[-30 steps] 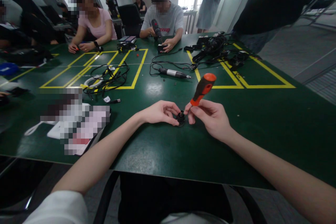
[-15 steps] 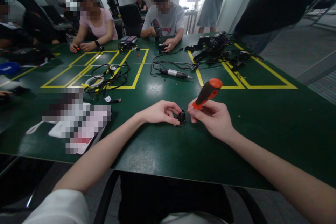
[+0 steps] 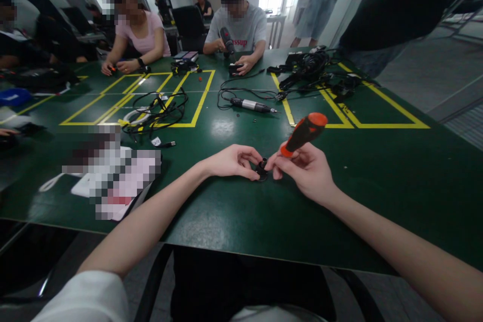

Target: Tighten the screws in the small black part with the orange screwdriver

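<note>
A small dark round part with a short upright tube (image 3: 263, 166) stands on the green table. My left hand (image 3: 241, 162) grips it from the left between thumb and fingers. Close on its right side is my right hand (image 3: 302, 166), closed around a screwdriver (image 3: 306, 132) with an orange and black handle. The handle slants up to the right, and its shaft is hidden by my fingers. My right fingertips reach the tube's edge; whether they touch it or hold something tiny I cannot make out.
Beyond my hands lies a pen-shaped electric screwdriver (image 3: 251, 104) with a cord. Coiled black cables (image 3: 166, 110) lie left of it, a black cable heap (image 3: 313, 68) at back right. Phone-like items (image 3: 128, 181) rest at left. A co-worker (image 3: 237, 25) opposite holds a power driver.
My right hand has moved slightly left, its fingertips now at the tube. The screwdriver handle has tipped further to the right. My left hand stays in place.
</note>
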`<action>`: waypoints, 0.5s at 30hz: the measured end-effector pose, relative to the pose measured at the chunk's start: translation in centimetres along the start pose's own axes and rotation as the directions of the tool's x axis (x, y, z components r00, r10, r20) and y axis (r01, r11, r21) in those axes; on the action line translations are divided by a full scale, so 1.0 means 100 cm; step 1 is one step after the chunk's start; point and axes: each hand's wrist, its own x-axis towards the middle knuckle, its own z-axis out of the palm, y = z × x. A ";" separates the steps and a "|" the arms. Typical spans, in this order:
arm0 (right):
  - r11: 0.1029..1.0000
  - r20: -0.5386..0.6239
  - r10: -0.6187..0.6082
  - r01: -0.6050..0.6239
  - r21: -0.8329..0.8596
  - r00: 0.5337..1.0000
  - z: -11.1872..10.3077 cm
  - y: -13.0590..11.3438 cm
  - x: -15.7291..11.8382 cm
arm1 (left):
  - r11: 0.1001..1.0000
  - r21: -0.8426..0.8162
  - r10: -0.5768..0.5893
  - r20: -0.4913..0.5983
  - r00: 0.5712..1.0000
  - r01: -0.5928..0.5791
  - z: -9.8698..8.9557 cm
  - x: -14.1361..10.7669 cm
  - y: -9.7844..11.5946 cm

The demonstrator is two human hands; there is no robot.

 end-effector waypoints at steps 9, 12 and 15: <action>0.999 0.023 0.006 -0.005 -0.049 1.000 -0.002 -0.001 0.001 | 1.000 0.012 -0.001 0.001 1.000 0.001 0.000 -0.001 0.001; 1.000 0.034 0.013 -0.012 -0.016 0.999 -0.002 0.000 0.001 | 1.000 -0.009 0.005 -0.005 1.000 -0.005 0.000 0.000 -0.001; 1.000 0.028 0.009 -0.009 0.000 1.000 -0.002 0.001 0.001 | 1.000 -0.014 0.011 -0.006 1.000 -0.011 0.001 0.000 -0.002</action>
